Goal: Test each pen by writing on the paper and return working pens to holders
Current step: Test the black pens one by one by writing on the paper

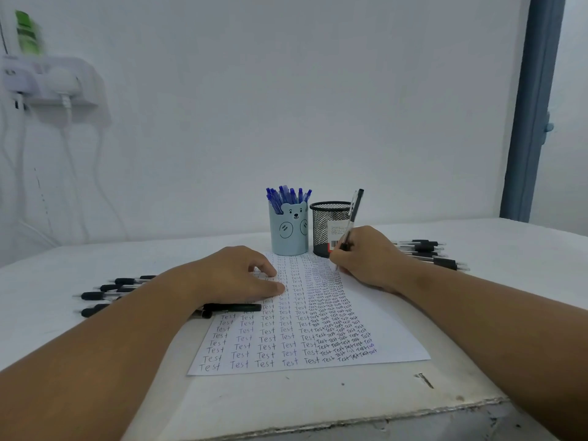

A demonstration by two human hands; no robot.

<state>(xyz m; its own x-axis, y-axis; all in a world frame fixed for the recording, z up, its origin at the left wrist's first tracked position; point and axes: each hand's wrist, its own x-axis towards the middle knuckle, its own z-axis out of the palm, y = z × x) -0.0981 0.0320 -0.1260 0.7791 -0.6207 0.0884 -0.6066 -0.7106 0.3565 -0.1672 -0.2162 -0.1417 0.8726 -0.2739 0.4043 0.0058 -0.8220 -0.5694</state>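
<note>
A sheet of paper (366, 316) covered with rows of the word "Test" lies in the middle of the table. My right hand (366, 256) grips a black pen (351, 218) with its tip on the paper's upper right part. My left hand (237, 273) rests on the paper's upper left, fingers pressing it flat. Behind the paper stand a light blue bear holder (288, 232) full of blue pens (288, 195) and a black mesh holder (327, 227). A black pen cap (232, 307) lies below my left hand.
Several black pens (105, 294) lie on the table to the left, and several more black pens (426, 251) lie to the right behind my right hand. The table's chipped front edge (381, 418) is near. A wall socket with cables (54, 81) hangs at the left.
</note>
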